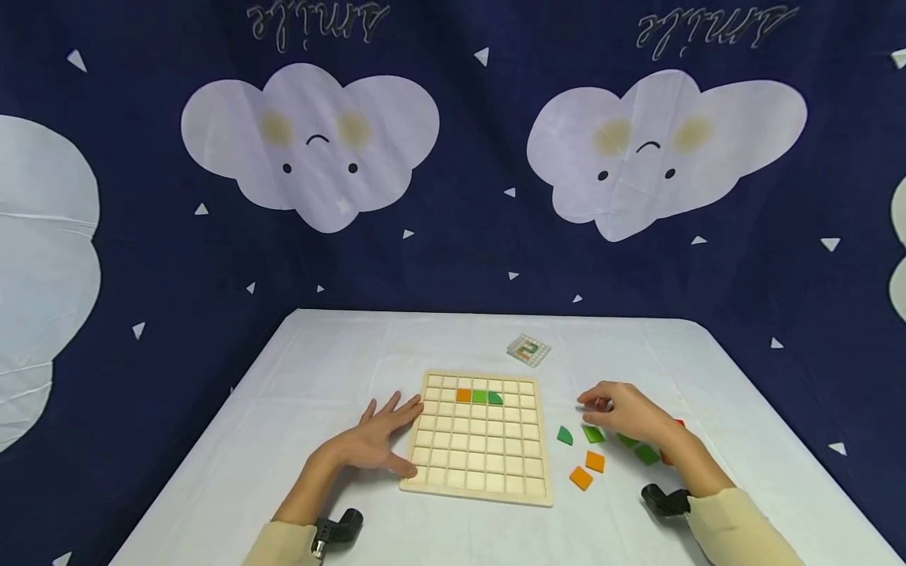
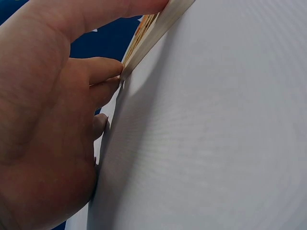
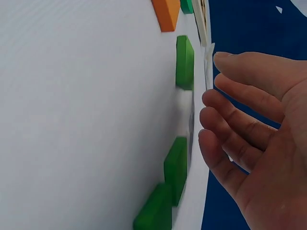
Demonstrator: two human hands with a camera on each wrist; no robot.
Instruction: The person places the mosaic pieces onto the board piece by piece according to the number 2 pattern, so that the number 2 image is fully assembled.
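Note:
A pale wooden grid board [image 1: 476, 491] lies flat on the white table. In its second row from the back sit an orange square [image 1: 463, 395], a light green square [image 1: 480, 396] and a dark green quarter-round tile [image 1: 495, 398], side by side. My left hand [image 1: 371, 442] rests with spread fingers at the board's left edge, thumb near the front corner. To the right of the board, my right hand [image 1: 630, 410] hovers over the table with loosely bent fingers. Nothing shows between its thumb and fingers in the right wrist view. Below it lies a green tile [image 3: 184, 62].
Loose by the board's right side are a quarter-round green tile [image 1: 565, 435] and two orange squares [image 1: 581, 478]. Several green tiles [image 1: 647, 454] and red pieces [image 1: 667, 458] lie partly hidden under the right forearm. A small patterned card [image 1: 528, 350] lies behind the board.

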